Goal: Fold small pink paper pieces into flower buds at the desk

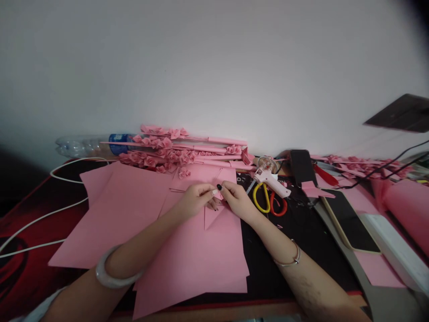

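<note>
My left hand [197,200] and my right hand [235,199] meet near the middle of the view, both with fingers pinched on a small folded pink paper piece [219,195]. The thumbs nearly touch, and the fingers hide much of the piece. Just below the hands, a folded pink triangle [214,218] lies on a stack of pink sheets [201,264]. Behind them lie finished pink paper flowers on stems [181,156], with one loose flower [184,172] at the top of the stack.
Right of the hands lie a glue gun [273,181] and scissors with yellow and red handles [279,205]. Two phones [351,223] [302,165] and a white power strip [395,248] lie farther right. A plastic bottle [83,145] and white cable [30,219] are left.
</note>
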Demonstrator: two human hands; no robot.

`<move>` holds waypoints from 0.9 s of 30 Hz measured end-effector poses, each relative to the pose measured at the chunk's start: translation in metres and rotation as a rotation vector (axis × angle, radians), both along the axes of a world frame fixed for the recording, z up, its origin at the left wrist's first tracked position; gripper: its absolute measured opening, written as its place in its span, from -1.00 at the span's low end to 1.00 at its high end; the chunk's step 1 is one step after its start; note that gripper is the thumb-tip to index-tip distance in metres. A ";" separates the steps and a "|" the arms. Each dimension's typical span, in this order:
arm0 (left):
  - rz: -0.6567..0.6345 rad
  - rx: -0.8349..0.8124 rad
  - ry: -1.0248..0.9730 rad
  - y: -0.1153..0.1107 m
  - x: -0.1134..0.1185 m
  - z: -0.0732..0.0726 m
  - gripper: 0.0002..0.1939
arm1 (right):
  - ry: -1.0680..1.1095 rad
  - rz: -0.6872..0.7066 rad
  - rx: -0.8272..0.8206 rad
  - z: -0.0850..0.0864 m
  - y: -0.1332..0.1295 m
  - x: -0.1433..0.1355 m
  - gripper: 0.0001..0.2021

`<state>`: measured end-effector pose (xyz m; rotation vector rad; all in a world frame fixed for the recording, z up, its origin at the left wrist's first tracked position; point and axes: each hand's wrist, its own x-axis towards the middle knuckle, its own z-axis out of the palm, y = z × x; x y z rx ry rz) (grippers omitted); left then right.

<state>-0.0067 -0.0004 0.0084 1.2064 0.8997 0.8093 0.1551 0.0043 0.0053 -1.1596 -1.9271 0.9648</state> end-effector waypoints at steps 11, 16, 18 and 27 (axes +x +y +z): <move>-0.047 0.040 -0.019 0.002 0.000 -0.012 -0.80 | 0.129 0.086 -0.101 -0.001 -0.001 0.001 -0.66; -0.040 0.044 -0.023 0.002 0.000 -0.008 -0.81 | 0.210 0.070 -0.167 0.001 -0.003 0.001 -0.61; -0.034 0.041 -0.027 0.002 -0.001 -0.008 -0.82 | 0.186 0.076 -0.146 0.001 -0.003 0.001 -0.63; -0.039 -0.011 -0.002 0.002 0.001 -0.011 -0.81 | 0.083 0.092 -0.077 0.002 -0.001 0.003 -0.68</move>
